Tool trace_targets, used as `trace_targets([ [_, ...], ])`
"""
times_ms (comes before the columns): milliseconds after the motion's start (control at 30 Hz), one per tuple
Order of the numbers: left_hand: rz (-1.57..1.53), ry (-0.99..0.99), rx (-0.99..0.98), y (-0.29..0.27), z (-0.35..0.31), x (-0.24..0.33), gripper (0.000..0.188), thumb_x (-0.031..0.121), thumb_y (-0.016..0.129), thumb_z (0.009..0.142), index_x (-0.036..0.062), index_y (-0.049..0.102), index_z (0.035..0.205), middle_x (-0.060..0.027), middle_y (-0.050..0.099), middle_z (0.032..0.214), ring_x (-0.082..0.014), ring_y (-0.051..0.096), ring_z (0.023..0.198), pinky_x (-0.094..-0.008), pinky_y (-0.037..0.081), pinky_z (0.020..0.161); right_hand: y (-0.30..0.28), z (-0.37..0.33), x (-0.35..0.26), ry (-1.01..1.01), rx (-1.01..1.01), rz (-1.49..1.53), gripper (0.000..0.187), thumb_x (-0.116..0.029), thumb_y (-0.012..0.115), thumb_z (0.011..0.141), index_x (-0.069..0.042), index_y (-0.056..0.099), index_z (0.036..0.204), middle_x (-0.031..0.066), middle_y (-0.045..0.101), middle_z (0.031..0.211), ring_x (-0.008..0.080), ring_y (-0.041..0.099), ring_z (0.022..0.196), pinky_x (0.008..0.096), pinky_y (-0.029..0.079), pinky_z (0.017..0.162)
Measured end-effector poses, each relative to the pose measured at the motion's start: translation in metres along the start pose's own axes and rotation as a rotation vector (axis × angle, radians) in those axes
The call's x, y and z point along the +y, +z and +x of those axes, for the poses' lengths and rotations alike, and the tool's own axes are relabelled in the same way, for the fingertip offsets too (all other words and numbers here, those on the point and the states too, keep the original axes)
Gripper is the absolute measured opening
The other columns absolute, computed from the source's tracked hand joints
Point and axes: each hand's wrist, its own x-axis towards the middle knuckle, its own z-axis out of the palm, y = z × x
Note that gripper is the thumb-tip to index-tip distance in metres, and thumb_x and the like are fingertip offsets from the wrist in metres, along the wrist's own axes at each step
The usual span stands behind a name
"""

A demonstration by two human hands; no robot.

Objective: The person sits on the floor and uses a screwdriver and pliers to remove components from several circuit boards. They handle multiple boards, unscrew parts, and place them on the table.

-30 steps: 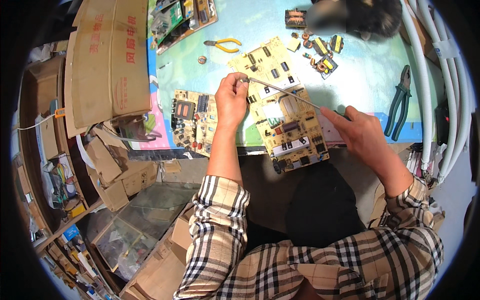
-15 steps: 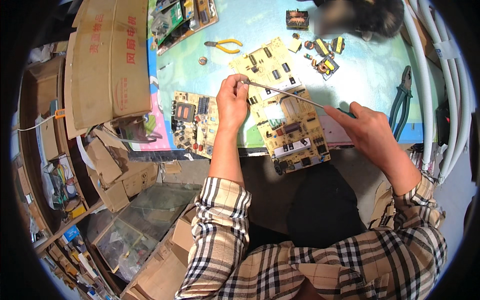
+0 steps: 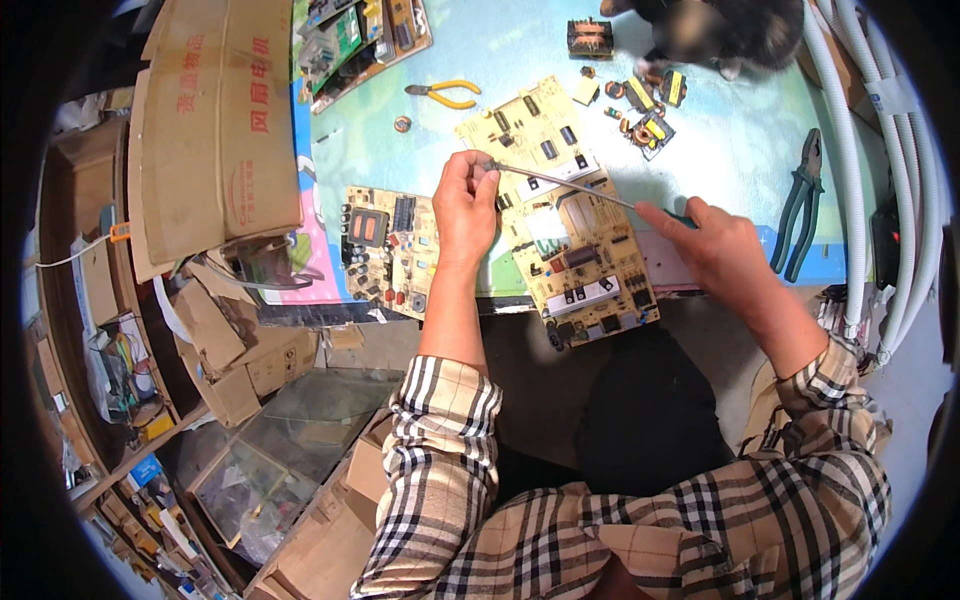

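Observation:
My right hand (image 3: 728,252) grips a long screwdriver (image 3: 570,185) by its dark green handle, index finger stretched along toward the shaft. The shaft slants up-left across a tan circuit board (image 3: 617,250) to my left hand. My left hand (image 3: 466,212) is closed in a pinch at the shaft's tip, beside the board's left edge. A small dark thing shows at those fingertips, too small to name. The board carries black parts and pale metal heat sinks, and its near end juts past the table edge. A second, smaller circuit board (image 3: 385,245) lies left of my left wrist.
Yellow-handled cutters (image 3: 445,94) and a copper coil (image 3: 402,124) lie beyond my left hand. Several yellow-and-black transformers (image 3: 652,130) lie beyond the board. Green-handled pliers (image 3: 800,205) rest at right. A dark-furred animal (image 3: 735,35) is at the far edge. A cardboard box (image 3: 215,130) stands left.
My right hand and the screwdriver have shifted slightly left and up. My left hand keeps its pinch at nearly the same spot. The animal at the far edge has moved a little.

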Motion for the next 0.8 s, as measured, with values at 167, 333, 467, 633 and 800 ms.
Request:
trace_targets([
  [167,0.091,0.060,0.054,0.004,-0.005,0.004,0.013,0.000,0.063,0.085,0.0029,0.056,0.095,-0.0047,0.054,0.074,-0.0135,0.049,0.065,-0.0281,0.045,0.064,0.012,-0.009,-0.007,0.027,0.006,0.002,0.065,-0.011,0.066,0.077,-0.024,0.050,0.138,0.0067,0.048,0.079,0.0222,0.054,0.067,0.0355,0.047,0.056],
  [333,0.182,0.152,0.110,0.008,-0.008,0.009,0.013,0.001,0.062,0.085,0.0022,0.053,0.094,-0.0109,0.059,0.077,-0.0218,0.057,0.068,-0.0334,0.048,0.066,0.023,-0.014,-0.006,0.005,0.073,-0.037,0.064,-0.013,0.067,0.077,-0.023,0.049,0.138,0.0060,0.046,0.078,0.0210,0.052,0.065,0.0337,0.046,0.054],
  [467,0.234,0.177,0.148,0.011,-0.008,0.007,0.015,0.002,0.062,0.085,0.0017,0.052,0.096,-0.0132,0.060,0.079,-0.0268,0.059,0.070,-0.0367,0.048,0.067,0.030,-0.019,-0.017,0.039,0.107,-0.004,0.065,-0.014,0.067,0.077,-0.022,0.049,0.139,0.0060,0.045,0.078,0.0210,0.051,0.063,0.0330,0.044,0.051],
  [633,0.244,0.201,0.167,0.013,-0.010,0.004,0.015,0.003,0.061,0.085,0.0011,0.051,0.096,-0.0151,0.059,0.079,-0.0309,0.058,0.070,-0.0392,0.047,0.068,0.050,-0.006,-0.043,0.124,0.149,0.040,0.067,-0.003,0.059,0.078,-0.020,0.046,0.141,0.0082,0.047,0.080,0.0239,0.054,0.063,0.0355,0.045,0.050],
  [800,-0.121,0.038,0.075,0.000,-0.004,-0.004,0.013,0.003,0.055,0.092,0.0006,0.053,0.104,-0.0100,0.063,0.087,-0.0167,0.059,0.072,-0.0284,0.048,0.064,0.036,-0.001,-0.039,0.155,0.138,0.106,0.059,-0.002,0.059,0.080,-0.018,0.052,0.136,0.0087,0.046,0.077,0.0234,0.054,0.061,0.0360,0.046,0.052],
])
